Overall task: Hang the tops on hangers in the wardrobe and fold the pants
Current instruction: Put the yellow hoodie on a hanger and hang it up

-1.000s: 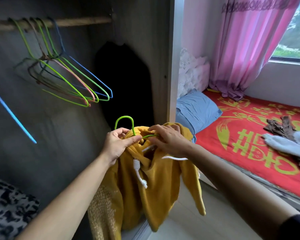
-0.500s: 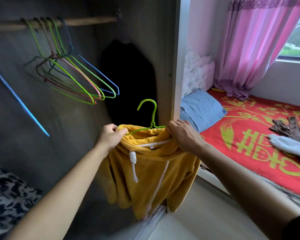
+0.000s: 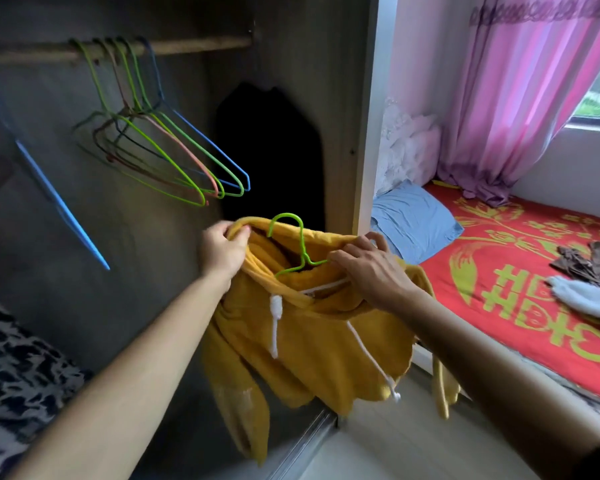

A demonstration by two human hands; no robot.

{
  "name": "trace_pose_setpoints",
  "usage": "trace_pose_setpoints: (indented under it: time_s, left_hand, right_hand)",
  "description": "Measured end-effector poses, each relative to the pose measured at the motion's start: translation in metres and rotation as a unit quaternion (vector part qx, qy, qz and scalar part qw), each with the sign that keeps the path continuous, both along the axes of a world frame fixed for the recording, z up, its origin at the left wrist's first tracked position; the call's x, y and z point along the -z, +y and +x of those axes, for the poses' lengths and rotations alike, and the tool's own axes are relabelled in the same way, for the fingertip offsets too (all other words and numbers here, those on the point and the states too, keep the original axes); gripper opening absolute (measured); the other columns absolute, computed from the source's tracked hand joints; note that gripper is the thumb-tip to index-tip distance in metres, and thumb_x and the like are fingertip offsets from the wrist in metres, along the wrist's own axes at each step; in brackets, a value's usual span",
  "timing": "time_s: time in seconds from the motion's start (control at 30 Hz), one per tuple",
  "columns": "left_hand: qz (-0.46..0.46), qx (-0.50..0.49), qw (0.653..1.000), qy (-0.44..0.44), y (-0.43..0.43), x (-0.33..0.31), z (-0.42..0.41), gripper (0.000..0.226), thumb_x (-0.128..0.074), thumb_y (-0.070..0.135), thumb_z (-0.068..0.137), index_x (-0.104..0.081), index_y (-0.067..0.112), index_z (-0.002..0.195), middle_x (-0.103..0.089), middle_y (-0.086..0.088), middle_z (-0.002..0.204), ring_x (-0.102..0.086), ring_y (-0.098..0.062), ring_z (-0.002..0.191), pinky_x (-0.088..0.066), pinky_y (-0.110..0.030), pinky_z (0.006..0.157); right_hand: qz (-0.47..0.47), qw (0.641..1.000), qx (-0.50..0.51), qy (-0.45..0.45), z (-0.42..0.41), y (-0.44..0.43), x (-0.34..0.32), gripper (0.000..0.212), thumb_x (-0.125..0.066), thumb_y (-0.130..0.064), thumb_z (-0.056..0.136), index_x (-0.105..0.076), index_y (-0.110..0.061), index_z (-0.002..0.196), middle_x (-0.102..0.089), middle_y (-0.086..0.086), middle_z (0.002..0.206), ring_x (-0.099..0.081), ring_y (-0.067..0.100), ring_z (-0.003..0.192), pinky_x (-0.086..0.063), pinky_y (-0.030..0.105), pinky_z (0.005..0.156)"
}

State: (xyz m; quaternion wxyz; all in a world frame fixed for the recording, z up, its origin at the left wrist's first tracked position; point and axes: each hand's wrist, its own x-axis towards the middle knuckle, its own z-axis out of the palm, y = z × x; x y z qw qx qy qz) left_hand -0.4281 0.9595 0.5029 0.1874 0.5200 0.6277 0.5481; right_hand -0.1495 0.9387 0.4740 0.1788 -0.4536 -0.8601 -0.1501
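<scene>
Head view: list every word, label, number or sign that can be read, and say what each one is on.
"囍": a large yellow-green character on the red bedspread, seen upside down and partly cut off at the picture's right edge.
Curtain, top band: a row of marks, too blurred to read or to tell whether it is writing.
Hoodie: no label or print shows.

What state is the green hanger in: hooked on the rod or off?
Off: the green hanger has its hook free below the rod; left hand and right hand grip the yellow hoodie.
</scene>
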Motion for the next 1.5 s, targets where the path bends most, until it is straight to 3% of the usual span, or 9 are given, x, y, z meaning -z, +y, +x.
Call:
trace_pose_setpoints:
  time_s: [0.1, 0.23, 0.43, 0.57, 0.7, 1.0, 1.23, 1.37, 1.5]
  left_hand:
    - [0.019, 0.000, 1.000, 0.025, 0.002, -0.004, -0.003, 0.005, -0.069, 0.031, 0.088, -0.066, 0.029, 0.086, -0.062, 0.017, 0.075, -0.060, 0.001, 0.065, -0.037, -0.004, 0.046]
    - [-0.045, 0.109, 0.993, -0.022, -0.001, 0.005, -0.004, 0.022, -0.062, 0.048, 0.092, -0.067, 0.029, 0.101, -0.068, 0.013, 0.090, -0.064, -0.002, 0.082, -0.046, -0.011, 0.062]
    - [-0.088, 0.137, 0.969, 0.184, -0.009, 0.007, -0.018, 0.059, -0.033, 0.055, 0.101, -0.067, 0.008, 0.095, -0.069, -0.006, 0.089, -0.061, -0.020, 0.085, -0.047, -0.033, 0.076]
    - [-0.025, 0.191, 0.981, 0.032, -0.011, 0.009, -0.014, 0.024, -0.055, 0.032, 0.099, -0.071, 0.015, 0.092, -0.073, 0.000, 0.084, -0.065, -0.008, 0.078, -0.050, -0.014, 0.066]
    - [0.020, 0.192, 0.981, 0.030, -0.011, 0.017, -0.014, 0.017, -0.057, 0.030, 0.099, -0.070, 0.020, 0.094, -0.071, 0.006, 0.082, -0.066, -0.004, 0.075, -0.053, -0.020, 0.067]
    - [0.185, 0.138, 0.902, 0.364, -0.006, -0.015, -0.007, 0.028, -0.045, 0.034, 0.102, -0.066, 0.018, 0.112, -0.072, -0.002, 0.096, -0.067, -0.021, 0.087, -0.051, -0.029, 0.073]
    - [0.336, 0.038, 0.849, 0.407, 0.020, -0.087, -0.025, 0.023, -0.054, 0.021, 0.092, -0.069, 0.009, 0.105, -0.069, -0.009, 0.099, -0.062, -0.028, 0.092, -0.051, -0.040, 0.076]
    - [0.238, 0.021, 0.844, 0.480, 0.061, -0.125, -0.042, 0.036, -0.051, 0.023, 0.090, -0.065, 0.014, 0.122, -0.062, -0.011, 0.125, -0.053, -0.033, 0.120, -0.044, -0.047, 0.095]
    - [0.077, 0.011, 0.824, 0.561, 0.097, -0.135, -0.058, 0.047, -0.036, 0.042, 0.101, -0.046, 0.025, 0.144, -0.037, -0.005, 0.155, -0.021, -0.025, 0.147, -0.022, -0.051, 0.114]
  right_hand:
    - [-0.076, 0.996, 0.032, -0.042, 0.011, 0.001, 0.005, 0.021, -0.045, -0.038, 0.103, -0.056, -0.028, 0.119, -0.066, -0.004, 0.123, -0.051, 0.021, 0.125, -0.026, 0.042, 0.108]
    - [-0.058, 0.989, 0.020, 0.135, 0.001, -0.006, -0.002, 0.029, -0.037, -0.035, 0.107, -0.059, -0.019, 0.117, -0.067, 0.002, 0.114, -0.060, 0.025, 0.109, -0.045, 0.042, 0.093]
    - [-0.029, 0.983, 0.016, 0.179, -0.020, -0.003, -0.033, 0.032, -0.038, -0.031, 0.108, -0.063, -0.015, 0.118, -0.067, 0.003, 0.110, -0.056, 0.020, 0.100, -0.051, 0.040, 0.083]
    - [-0.053, 0.984, 0.025, 0.170, -0.024, -0.003, -0.032, 0.032, -0.040, -0.034, 0.107, -0.063, -0.016, 0.120, -0.058, 0.002, 0.107, -0.052, 0.017, 0.096, -0.051, 0.036, 0.080]
    - [-0.083, 0.985, 0.030, 0.146, -0.023, -0.006, -0.039, 0.028, -0.044, -0.036, 0.105, -0.062, -0.017, 0.116, -0.053, 0.000, 0.101, -0.056, 0.021, 0.082, -0.047, 0.033, 0.069]
    - [0.056, 0.979, 0.176, 0.081, -0.016, -0.029, -0.061, 0.031, -0.037, -0.045, 0.105, -0.058, -0.025, 0.114, -0.070, -0.001, 0.089, -0.067, 0.025, 0.075, -0.030, 0.030, 0.059]
    - [0.099, 0.968, 0.217, 0.078, -0.031, -0.012, -0.104, 0.030, -0.039, -0.041, 0.105, -0.061, -0.020, 0.108, -0.068, 0.002, 0.084, -0.064, 0.028, 0.069, -0.026, 0.031, 0.057]
    - [0.076, 0.970, 0.210, 0.097, -0.051, 0.025, -0.114, 0.028, -0.039, -0.036, 0.105, -0.059, -0.017, 0.106, -0.070, 0.008, 0.090, -0.063, 0.032, 0.074, -0.038, 0.035, 0.060]
    - [0.068, 0.973, 0.177, 0.130, -0.079, 0.068, -0.124, 0.023, -0.045, -0.032, 0.101, -0.063, -0.020, 0.108, -0.072, 0.007, 0.096, -0.067, 0.035, 0.086, -0.039, 0.036, 0.062]
